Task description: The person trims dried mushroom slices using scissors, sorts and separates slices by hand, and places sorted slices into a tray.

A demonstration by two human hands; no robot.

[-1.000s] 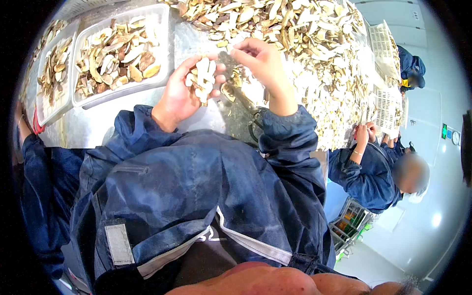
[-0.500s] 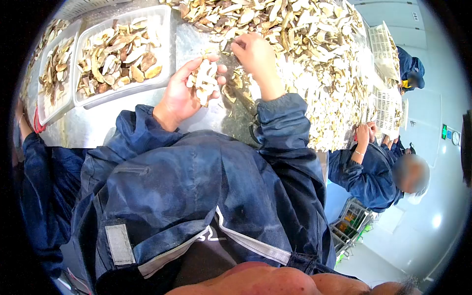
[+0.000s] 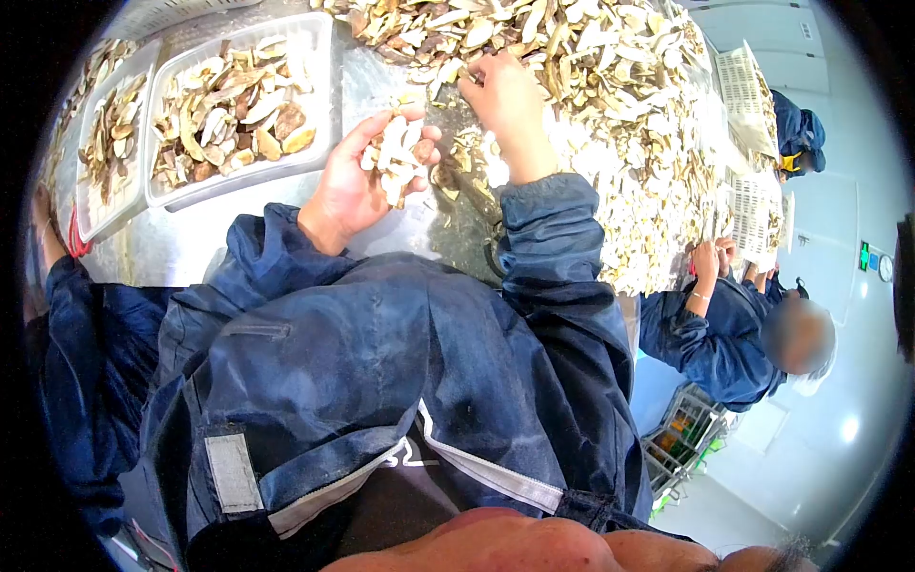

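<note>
My left hand (image 3: pixel 345 186) is palm up, its fingers curled around a small heap of dried mushroom slices (image 3: pixel 393 162). One browner slice lies by its fingertips. My right hand (image 3: pixel 510 100) is at the near edge of a large spread of mushroom slices (image 3: pixel 629 105); its thumb and fingers are bent together at the slices. What they pinch, if anything, is hidden. To the left of my hands is a clear plastic tub (image 3: pixel 329 105) with larger, browner slices in it.
A second, narrower tub (image 3: pixel 92 214) with slices stands farther left. Pale slotted baskets (image 3: pixel 746 95) line the table's right side. A co-worker in dark blue (image 3: pixel 720 338) works at the right; another person's sleeve (image 3: pixel 67 296) shows at the left.
My right hand has moved away from me and slightly right, farther onto the slices. A browner slice now shows at my left fingertips; that hand has stayed almost in place.
</note>
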